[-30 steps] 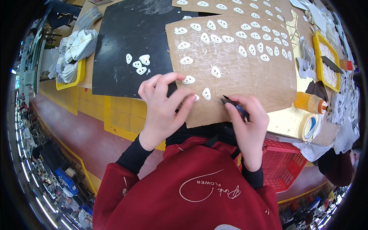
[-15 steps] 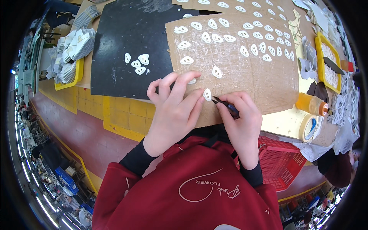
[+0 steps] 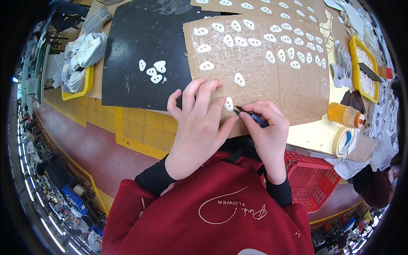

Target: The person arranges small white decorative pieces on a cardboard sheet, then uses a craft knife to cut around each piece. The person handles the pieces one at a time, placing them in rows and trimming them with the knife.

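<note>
A small white rounded-triangular piece with two holes (image 3: 228, 103) lies on the sticky-looking brown cardboard sheet (image 3: 297, 100) just in front of me. My left hand (image 3: 195, 127) is spread over the cardboard's near left part, its index fingertip at the left edge of that piece and the thumb apart below it. My right hand (image 3: 268, 132) grips a small dark pointed tool with a blue handle (image 3: 257, 120), its black tips close to the piece's right side. Another white piece (image 3: 239, 79) sits slightly farther off. Several similar pieces stand in loose rows across the sheet.
A black board (image 3: 136, 38) at left bears a few loose white pieces (image 3: 156, 79). Beyond it is a yellow tray (image 3: 89, 80) with stacked white parts. At right are an orange bottle (image 3: 340, 114), a tape roll (image 3: 341, 141), a yellow tray (image 3: 356, 80) and a red basket (image 3: 312, 180).
My left thumb has come away from the white piece and the left fingers have spread. The right hand and its tool have barely shifted; the piece stays on the cardboard.
</note>
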{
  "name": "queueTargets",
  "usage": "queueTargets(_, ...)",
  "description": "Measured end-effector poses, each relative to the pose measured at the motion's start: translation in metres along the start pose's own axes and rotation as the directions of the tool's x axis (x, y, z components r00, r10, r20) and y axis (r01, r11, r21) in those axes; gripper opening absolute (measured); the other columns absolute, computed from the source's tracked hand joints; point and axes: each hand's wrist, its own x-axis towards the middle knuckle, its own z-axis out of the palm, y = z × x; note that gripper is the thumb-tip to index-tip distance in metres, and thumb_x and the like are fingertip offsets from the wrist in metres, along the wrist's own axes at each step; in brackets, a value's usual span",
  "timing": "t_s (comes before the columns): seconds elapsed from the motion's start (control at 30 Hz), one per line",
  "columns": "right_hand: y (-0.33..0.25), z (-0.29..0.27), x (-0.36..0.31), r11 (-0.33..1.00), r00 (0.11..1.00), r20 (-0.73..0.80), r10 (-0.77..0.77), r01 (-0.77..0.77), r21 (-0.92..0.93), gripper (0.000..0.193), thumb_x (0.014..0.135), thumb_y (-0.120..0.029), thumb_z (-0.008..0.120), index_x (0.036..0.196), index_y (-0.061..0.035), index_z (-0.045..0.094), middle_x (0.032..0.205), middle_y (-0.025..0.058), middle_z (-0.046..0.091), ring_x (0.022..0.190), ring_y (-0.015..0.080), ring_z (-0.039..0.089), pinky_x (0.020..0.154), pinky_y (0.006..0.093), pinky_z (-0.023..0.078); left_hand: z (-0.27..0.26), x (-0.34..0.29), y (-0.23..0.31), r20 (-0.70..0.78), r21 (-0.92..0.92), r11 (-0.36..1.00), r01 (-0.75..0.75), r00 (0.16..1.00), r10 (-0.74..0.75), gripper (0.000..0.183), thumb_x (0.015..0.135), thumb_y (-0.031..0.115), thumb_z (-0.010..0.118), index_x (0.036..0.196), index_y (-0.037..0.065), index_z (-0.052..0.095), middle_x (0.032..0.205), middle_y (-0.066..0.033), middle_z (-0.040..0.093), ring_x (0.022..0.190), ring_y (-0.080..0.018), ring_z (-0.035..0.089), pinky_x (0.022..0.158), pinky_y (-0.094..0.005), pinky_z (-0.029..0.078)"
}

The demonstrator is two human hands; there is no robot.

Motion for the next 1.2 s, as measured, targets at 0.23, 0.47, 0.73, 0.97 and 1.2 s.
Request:
queueTargets(0.23, -0.008, -0.001, -0.001, 0.974, 0.994, 0.067, 0.084, -0.096, 0.207, 0.017, 0.083, 0.002, 0.079, 0.1, 0.0016, 0.076, 0.095, 0.0048, 0.07, 0.076, 0.0086, 0.061, 0.069, 0.0221, 0.049, 0.005, -0.001, 0.005, -0.008, 0.079, 0.997, 0.0, 1.0, 0.0, 0.036, 0.079, 0.023, 0.08, 0.106, 0.002, 0.067, 0.138, -0.0085, 0.053, 0.139, -0.0275, 0.042, 0.108, -0.059, 0.022)
queueTargets(0.47, -0.006, 0.001, 0.002, 1.0, 0.999, -0.049, -0.012, 0.012, 0.008, 0.015, 0.083, -0.002, 0.08, 0.097, -0.002, 0.077, 0.091, 0.0088, 0.072, 0.078, 0.0199, 0.072, 0.07, 0.0295, 0.055, 0.006, 0.003, 0.001, -0.013, 0.043, 0.999, 0.026, 1.0, -0.026, 0.036, 0.079, 0.022, 0.08, 0.106, 0.003, 0.066, 0.14, -0.0088, 0.051, 0.14, -0.028, 0.04, 0.108, -0.0596, 0.022)
queueTargets(0.73, 0.0, -0.001, 0.003, 0.991, 0.997, -0.016, -0.073, 0.071, -0.116, 0.015, 0.082, -0.004, 0.081, 0.096, -0.0049, 0.078, 0.092, 0.0074, 0.073, 0.078, 0.0222, 0.073, 0.069, 0.031, 0.056, -0.003, -0.003, 0.007, 0.055, 0.078, 0.997, -0.004, 0.999, 0.0, 0.038, 0.08, 0.022, 0.079, 0.11, 0.002, 0.067, 0.152, -0.0096, 0.045, 0.144, -0.0305, 0.035, 0.109, -0.0627, 0.022)
queueTargets(0.97, 0.0, -0.002, 0.003, 0.999, 0.999, 0.02, 0.025, -0.026, 0.037, 0.016, 0.083, 0.001, 0.08, 0.099, 0.0023, 0.077, 0.093, 0.0039, 0.07, 0.074, 0.0073, 0.059, 0.067, 0.0218, 0.047, -0.005, -0.004, 0.009, 0.083, 0.065, 0.998, -0.002, 0.997, -0.003, 0.037, 0.081, 0.02, 0.079, 0.111, 0.001, 0.067, 0.153, -0.0087, 0.045, 0.146, -0.0302, 0.033, 0.109, -0.0635, 0.022)
queueTargets(1.2, -0.001, -0.002, 0.004, 0.994, 0.999, 0.028, 0.036, -0.039, 0.1, 0.015, 0.082, 0.001, 0.08, 0.097, 0.0021, 0.077, 0.093, 0.0022, 0.07, 0.071, 0.0051, 0.055, 0.064, 0.0205, 0.045, -0.002, -0.003, 0.011, 0.055, 0.097, 0.995, 0.011, 0.998, -0.017, 0.035, 0.081, 0.02, 0.078, 0.109, 0.002, 0.066, 0.151, -0.0085, 0.046, 0.145, -0.0299, 0.035, 0.109, -0.0642, 0.022)
